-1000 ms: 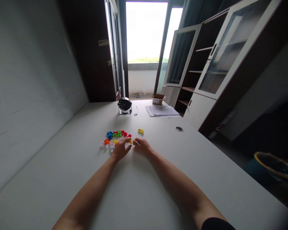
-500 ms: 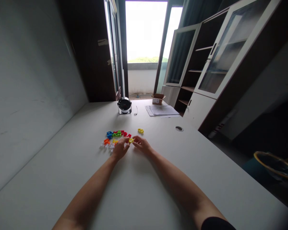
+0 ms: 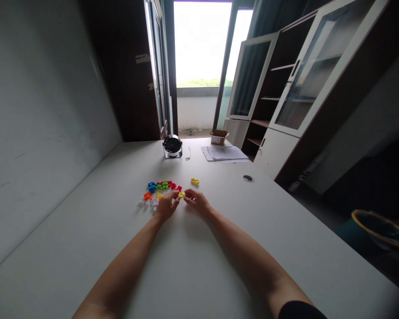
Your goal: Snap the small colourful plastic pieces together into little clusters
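Spanning your foreground: white table [image 3: 186,266]. Cabinet [image 3: 279,148] to your right, bright window [image 3: 202,44] ahead. Far end: papers [image 3: 228,153], round black device [image 3: 173,146], open carton [image 3: 217,140]. Your left hand [image 3: 167,207] and right hand [image 3: 198,202], fingers narrowed, hold a yellow piece [image 3: 181,195] between them, near loose coloured pieces [image 3: 164,185].

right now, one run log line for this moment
left hand: on yellow piece | right hand: on same piece | other yellow piece: on table, beyond hands | colored pieces: left side
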The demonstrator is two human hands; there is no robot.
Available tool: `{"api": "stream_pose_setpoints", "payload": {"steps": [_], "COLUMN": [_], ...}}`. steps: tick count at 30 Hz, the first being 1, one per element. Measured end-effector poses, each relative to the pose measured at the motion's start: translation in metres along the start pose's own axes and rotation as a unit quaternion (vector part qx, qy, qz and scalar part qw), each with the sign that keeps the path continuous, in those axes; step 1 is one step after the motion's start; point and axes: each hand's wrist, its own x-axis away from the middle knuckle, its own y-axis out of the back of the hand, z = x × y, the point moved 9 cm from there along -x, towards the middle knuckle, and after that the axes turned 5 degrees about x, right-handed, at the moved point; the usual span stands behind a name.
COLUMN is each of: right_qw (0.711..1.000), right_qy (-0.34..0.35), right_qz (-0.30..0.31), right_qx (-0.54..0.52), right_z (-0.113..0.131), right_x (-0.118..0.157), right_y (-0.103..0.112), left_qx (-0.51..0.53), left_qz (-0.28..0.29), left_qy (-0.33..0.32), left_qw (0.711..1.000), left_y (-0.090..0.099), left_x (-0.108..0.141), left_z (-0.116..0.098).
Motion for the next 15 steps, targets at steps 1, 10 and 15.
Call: {"api": "stream_pose_setpoints", "payload": {"steps": [1, 10, 15], "right_qw": [1.000, 1.000, 0.990], "right_qy": [0.002, -0.003, -0.044], "right_qz": [0.000, -0.004, -0.056], "right_qx": [-0.009, 0.004, 0.124], "right_z": [0.001, -0.002, -0.006], "right_x": [0.000, 0.000, -0.002], "right_y": [0.000, -0.001, 0.013], "left_qx": [-0.001, -0.007, -0.009], "left_qz": [0.000, 0.002, -0.017], "left_qy": [-0.001, -0.005, 0.016], "left_qw": [1.000, 1.000, 1.000], "left_y": [0.000, 0.000, 0.004], "left_x": [0.000, -0.001, 0.000], "left_z": [0.000, -0.002, 0.002]}}
